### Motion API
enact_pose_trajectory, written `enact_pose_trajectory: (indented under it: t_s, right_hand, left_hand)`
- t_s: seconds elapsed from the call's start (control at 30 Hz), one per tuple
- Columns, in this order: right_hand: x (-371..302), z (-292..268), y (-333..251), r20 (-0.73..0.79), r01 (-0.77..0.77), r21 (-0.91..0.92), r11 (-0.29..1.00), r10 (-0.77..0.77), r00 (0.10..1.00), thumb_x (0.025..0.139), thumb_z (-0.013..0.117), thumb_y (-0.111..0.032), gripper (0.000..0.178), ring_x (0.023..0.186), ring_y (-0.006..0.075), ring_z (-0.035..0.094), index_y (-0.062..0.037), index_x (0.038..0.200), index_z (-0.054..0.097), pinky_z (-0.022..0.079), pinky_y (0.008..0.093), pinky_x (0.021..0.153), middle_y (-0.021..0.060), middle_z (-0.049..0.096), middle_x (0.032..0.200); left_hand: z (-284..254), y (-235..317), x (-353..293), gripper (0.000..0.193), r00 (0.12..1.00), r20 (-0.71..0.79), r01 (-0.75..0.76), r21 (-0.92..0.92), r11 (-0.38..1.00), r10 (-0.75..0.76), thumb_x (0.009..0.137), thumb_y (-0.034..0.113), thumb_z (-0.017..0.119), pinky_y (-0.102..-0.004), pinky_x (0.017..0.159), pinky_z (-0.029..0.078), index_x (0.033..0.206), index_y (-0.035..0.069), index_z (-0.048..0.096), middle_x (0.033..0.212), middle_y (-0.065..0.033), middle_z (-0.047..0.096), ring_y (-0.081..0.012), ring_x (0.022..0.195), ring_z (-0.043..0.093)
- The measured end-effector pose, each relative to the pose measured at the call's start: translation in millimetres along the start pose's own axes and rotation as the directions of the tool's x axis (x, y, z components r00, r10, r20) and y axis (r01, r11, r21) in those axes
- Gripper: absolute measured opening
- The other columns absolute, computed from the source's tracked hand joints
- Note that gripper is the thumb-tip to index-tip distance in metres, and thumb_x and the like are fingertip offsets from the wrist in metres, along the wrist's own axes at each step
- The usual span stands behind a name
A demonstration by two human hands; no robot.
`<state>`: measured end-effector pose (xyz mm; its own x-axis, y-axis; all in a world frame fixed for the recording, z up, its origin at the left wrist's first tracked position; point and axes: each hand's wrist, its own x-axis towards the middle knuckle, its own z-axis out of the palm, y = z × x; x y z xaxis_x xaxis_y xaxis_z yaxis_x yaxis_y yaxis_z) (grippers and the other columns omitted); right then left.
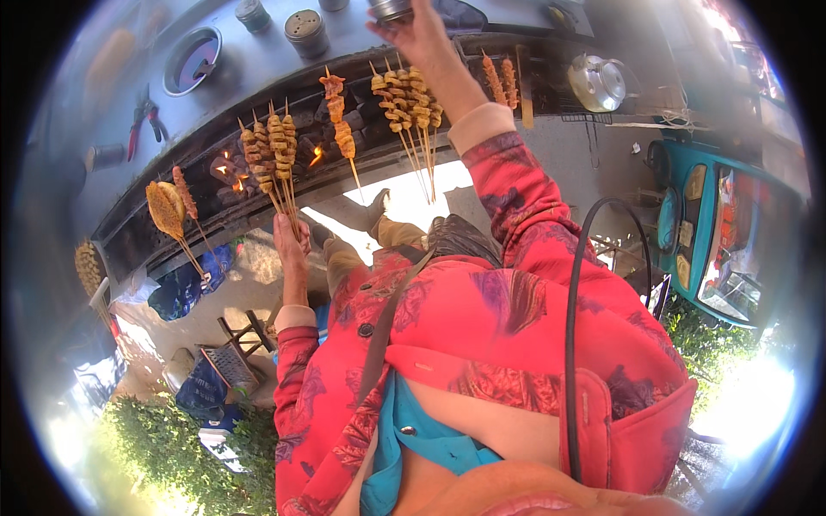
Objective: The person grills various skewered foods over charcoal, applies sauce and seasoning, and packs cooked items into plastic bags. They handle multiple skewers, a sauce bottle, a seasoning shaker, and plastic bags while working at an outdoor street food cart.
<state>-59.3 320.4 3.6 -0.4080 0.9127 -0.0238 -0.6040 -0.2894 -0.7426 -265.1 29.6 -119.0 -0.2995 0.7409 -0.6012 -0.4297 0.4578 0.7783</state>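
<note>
My left hand [292, 248] is closed round the stick ends of a bunch of skewers [280, 144] threaded with browned, spiral-cut food. Their loaded ends lie over the charcoal grill [379, 163], where small flames show. Stretched across to the far side, my right hand [416, 39] grips a metal canister [391, 9], partly cut off by the picture's top edge. Below my right forearm lies another bunch of spiral skewers [404, 96]. A single reddish meat skewer [342, 113] rests between the two bunches.
Further left on the grill are a flat round skewer [166, 209] and a sausage-like skewer [184, 191]. Beyond stand a metal bowl [192, 62], a lidded canister [306, 33] and red-handled pliers [144, 125]. A kettle [597, 83] sits at the right; coals burn near my left hand.
</note>
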Motion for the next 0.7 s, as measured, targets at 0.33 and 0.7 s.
enact_pose_trajectory:
  t_s: [0.33, 0.7]
  right_hand:
    - [-32, 33, 65, -0.011, -0.165, -0.165, 0.972, 0.166, 0.986, 0.08, 0.069, -0.033, 0.056, 0.105, 0.0201, 0.053, 0.001, 0.117, 0.045, 0.047, 0.0348, 0.087, 0.0116, 0.052, 0.111]
    - [-16, 79, 88, 0.062, -0.12, -0.414, 0.902, 0.159, 0.985, 0.079, 0.068, -0.037, 0.058, 0.102, 0.0219, 0.055, 0.0009, 0.118, 0.045, 0.049, 0.0361, 0.084, 0.0127, 0.053, 0.111]
  left_hand:
    - [-3, -2, 3, 0.032, 0.997, 0.046, -0.064, 0.013, 0.998, 0.064, 0.097, 0.04, 0.038, -0.0197, 0.033, 0.024, 0.101, 0.01, 0.049, 0.058, -0.0001, 0.049, -0.004, 0.038, 0.033]
    - [-2, -14, 6, 0.033, 0.958, -0.081, -0.243, 0.284, 0.928, 0.276, 0.095, 0.035, 0.046, -0.0233, 0.046, 0.038, 0.106, 0.004, 0.05, 0.064, -0.0037, 0.057, -0.0085, 0.049, 0.049]
